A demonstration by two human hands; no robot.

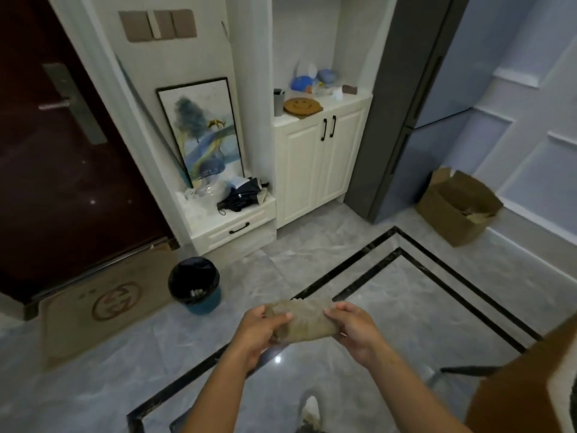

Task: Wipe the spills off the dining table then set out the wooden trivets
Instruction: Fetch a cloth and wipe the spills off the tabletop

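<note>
A: Your left hand (pixel 265 326) grips one end of the cloth (pixel 304 320), with the thumb on top and the fingers curled under it.

B: Your right hand (pixel 352 329) is clenched around the other end. So you hold the cloth with both hands, in the air above the grey floor (pixel 312 245).

A: The cloth is brownish and bunched together, almost like a roll.

B: Just below your arms you can see the tip of a light shoe (pixel 310 410). To your left, near the cloth, stands a blue bin (pixel 195 285) with a black bag inside, and beside it a beige doormat (pixel 103 307) lies before the dark door (pixel 62 151).

A: The wooden trivet (pixel 302 106) is well apart from you. It is round, with a smiling face, and lies on top of the cream cabinet (pixel 318 164), next to a dark cup (pixel 278 101). I cannot tell if it is one piece or several stacked.

B: A framed painting (pixel 199 129) leans against the wall left of the cabinet, and an open cardboard box (pixel 459 207) sits on the floor to your right.
</note>
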